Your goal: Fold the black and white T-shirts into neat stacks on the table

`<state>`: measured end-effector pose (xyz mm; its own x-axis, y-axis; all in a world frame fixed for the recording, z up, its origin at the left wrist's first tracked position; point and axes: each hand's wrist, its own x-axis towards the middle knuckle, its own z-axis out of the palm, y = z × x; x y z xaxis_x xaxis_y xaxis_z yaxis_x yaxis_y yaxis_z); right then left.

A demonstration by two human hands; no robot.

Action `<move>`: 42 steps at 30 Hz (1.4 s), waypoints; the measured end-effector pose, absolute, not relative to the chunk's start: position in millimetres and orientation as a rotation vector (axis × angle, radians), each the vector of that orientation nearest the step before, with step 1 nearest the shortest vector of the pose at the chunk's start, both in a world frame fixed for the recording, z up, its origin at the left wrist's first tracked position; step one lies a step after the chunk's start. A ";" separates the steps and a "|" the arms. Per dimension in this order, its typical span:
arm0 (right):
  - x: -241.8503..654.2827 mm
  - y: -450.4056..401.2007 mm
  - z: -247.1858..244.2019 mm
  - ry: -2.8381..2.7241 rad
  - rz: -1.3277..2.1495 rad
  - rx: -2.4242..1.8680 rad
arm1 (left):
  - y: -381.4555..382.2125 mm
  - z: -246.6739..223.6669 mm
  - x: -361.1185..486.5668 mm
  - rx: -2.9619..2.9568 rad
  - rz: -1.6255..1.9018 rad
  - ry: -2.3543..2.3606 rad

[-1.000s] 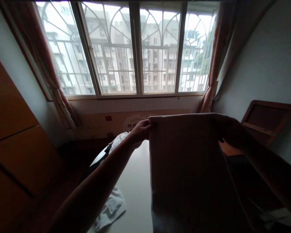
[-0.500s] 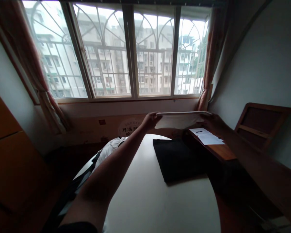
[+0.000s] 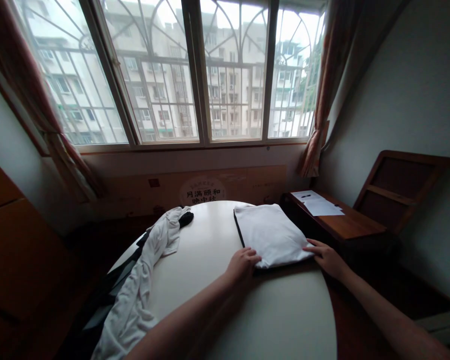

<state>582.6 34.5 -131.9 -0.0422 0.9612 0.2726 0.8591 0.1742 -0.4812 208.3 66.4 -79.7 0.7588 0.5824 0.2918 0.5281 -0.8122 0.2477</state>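
Observation:
A folded white garment (image 3: 273,232) lies flat on top of a folded black garment (image 3: 238,227), whose dark edge shows along the left and front sides. At the white garment's near left corner, my left hand (image 3: 243,262) is closed with its fingers on the fabric. My right hand (image 3: 325,256) pinches the near right corner, its fingertips over the edge. Both garments rest on the right part of the round white table (image 3: 206,270). My thumbs are partly hidden.
Crumpled white clothing (image 3: 146,280) lies along the table's left edge with dark clothing (image 3: 114,295) beside it. On the right, a wooden side table (image 3: 356,223) bears papers (image 3: 322,206) and a pen. A printed cardboard box (image 3: 247,182) stands beneath the window.
Both hands have come down and nearer from the raised position. The white garment, held stretched in the air before, now lies on the black one. My view has tilted slightly downward.

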 end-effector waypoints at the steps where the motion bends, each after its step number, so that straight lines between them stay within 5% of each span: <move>1: 581.6 34.8 -125.5 -1.961 0.221 -1.738 | 69.4 -75.5 207.5 2.820 0.515 0.879; 8: 576.3 34.7 -80.2 -2.211 0.267 -2.040 | 55.3 -62.4 196.8 2.931 0.297 0.686; 14: 505.5 78.9 -33.5 -2.130 -0.262 -1.726 | 30.1 -102.6 188.9 2.854 0.125 0.772; 23: 435.9 105.8 -131.7 -2.263 0.055 -1.894 | 15.5 -111.7 188.1 2.690 0.145 0.832; 28: 444.8 109.4 -140.8 -2.211 0.030 -1.796 | 1.8 -78.4 168.5 2.702 0.155 0.865; 36: 431.9 83.5 -122.7 -1.947 -0.121 -1.325 | 53.4 8.5 18.8 2.456 0.462 1.740; 42: 359.2 63.2 -60.6 -1.392 0.360 -1.056 | 99.2 6.1 -74.6 1.967 0.524 2.386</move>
